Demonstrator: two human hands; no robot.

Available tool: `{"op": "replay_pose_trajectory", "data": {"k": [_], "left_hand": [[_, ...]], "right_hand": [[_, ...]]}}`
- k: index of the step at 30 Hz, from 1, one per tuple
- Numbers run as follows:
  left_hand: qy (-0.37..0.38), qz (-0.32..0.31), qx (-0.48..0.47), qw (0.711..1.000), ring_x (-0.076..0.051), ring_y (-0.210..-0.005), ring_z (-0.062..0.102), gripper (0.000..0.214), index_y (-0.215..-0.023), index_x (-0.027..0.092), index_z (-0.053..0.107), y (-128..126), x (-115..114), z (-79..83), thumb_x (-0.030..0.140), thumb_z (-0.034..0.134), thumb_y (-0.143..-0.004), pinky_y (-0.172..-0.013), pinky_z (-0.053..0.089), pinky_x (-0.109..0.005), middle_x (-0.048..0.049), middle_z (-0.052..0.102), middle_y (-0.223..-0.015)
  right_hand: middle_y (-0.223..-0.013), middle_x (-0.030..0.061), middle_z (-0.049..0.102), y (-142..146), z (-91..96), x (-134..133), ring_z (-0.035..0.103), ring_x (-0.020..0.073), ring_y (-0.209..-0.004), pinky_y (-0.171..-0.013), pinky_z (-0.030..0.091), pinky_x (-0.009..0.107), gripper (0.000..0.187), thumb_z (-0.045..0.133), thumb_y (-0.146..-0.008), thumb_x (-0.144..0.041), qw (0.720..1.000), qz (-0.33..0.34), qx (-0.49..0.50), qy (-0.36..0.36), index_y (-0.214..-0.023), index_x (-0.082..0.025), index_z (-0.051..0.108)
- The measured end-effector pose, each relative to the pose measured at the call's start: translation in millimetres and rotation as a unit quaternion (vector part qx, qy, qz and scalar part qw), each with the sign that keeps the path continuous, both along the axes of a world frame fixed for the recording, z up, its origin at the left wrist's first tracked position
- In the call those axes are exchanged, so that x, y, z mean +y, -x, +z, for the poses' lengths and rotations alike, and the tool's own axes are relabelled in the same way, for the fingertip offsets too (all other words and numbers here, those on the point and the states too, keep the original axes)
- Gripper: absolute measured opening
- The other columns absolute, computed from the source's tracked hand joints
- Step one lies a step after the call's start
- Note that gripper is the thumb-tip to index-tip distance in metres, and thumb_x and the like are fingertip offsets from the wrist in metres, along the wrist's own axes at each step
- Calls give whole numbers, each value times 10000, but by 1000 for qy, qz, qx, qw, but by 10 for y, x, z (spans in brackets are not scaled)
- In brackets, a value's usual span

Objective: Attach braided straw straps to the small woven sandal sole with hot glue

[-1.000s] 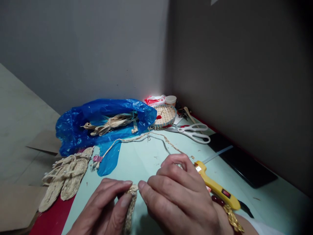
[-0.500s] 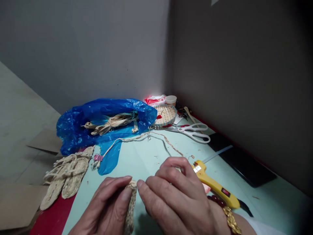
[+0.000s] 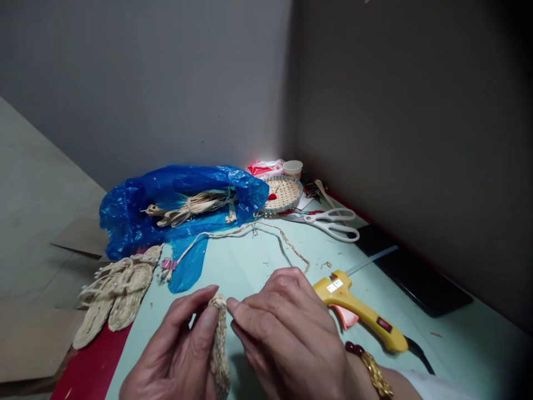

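My left hand (image 3: 177, 344) is closed on a braided straw piece (image 3: 220, 355) at the bottom centre, pinching its upper end between thumb and fingers. The piece is seen nearly edge-on and stands roughly upright; its lower end runs out of view. Beside its tip is my right hand (image 3: 287, 333), fingers curled and pressed together. Whatever that hand grips is hidden. A yellow glue gun (image 3: 358, 311) with a glue stick in its back lies just beyond the right wrist. From near the right hand, a thin straw braid (image 3: 233, 233) stretches left to a pink clip (image 3: 169, 264).
Two small straw sandals (image 3: 114, 294) lie at the left edge. A blue plastic bag (image 3: 137, 194) with a straw bundle (image 3: 195, 205) sits at the back. White scissors (image 3: 328, 222), a round woven tray (image 3: 289, 191), a paper cup (image 3: 292, 168) and a black phone (image 3: 428, 289) are farther right.
My right hand has shifted slightly left and its fingers are drawn in more, uncovering more of the glue gun. The straw piece has tilted a little, its tip moving left and up.
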State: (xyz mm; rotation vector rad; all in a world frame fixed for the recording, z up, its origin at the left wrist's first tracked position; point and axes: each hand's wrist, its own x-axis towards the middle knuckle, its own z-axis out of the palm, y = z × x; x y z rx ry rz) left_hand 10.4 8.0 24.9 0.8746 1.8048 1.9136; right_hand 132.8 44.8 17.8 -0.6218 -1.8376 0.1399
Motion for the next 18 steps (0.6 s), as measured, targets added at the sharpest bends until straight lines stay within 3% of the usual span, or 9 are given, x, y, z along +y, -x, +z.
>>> {"op": "replay_pose_trajectory", "data": {"k": [7, 12, 18], "left_hand": [[-7, -47, -99, 994, -179, -651, 767, 332, -831, 225, 829, 241, 33, -64, 413, 939, -581, -561, 601, -158, -27, 829, -762], [-27, -71, -139, 987, -195, -669, 772, 312, -830, 241, 820, 239, 60, -80, 388, 944, -585, -600, 629, -199, -17, 820, -747], [-20, -85, -178, 980, -218, -743, 758, 332, -863, 231, 810, 295, 68, -138, 365, 944, -591, -644, 637, -251, -50, 816, -810]], "right_hand": [[-776, 47, 752, 15, 9, -43, 618, 175, -696, -713, 462, 383, 119, 607, -915, -62, 999, 34, 3, 35, -972, -99, 705], [-764, 54, 731, 25, 5, -63, 599, 183, -696, -720, 430, 401, 132, 587, -915, -59, 997, 42, -5, 57, -969, -91, 703], [-768, 53, 736, 85, -76, -39, 581, 186, -678, -690, 410, 396, 158, 550, -929, -94, 999, 28, 3, 27, -988, -107, 696]]}}
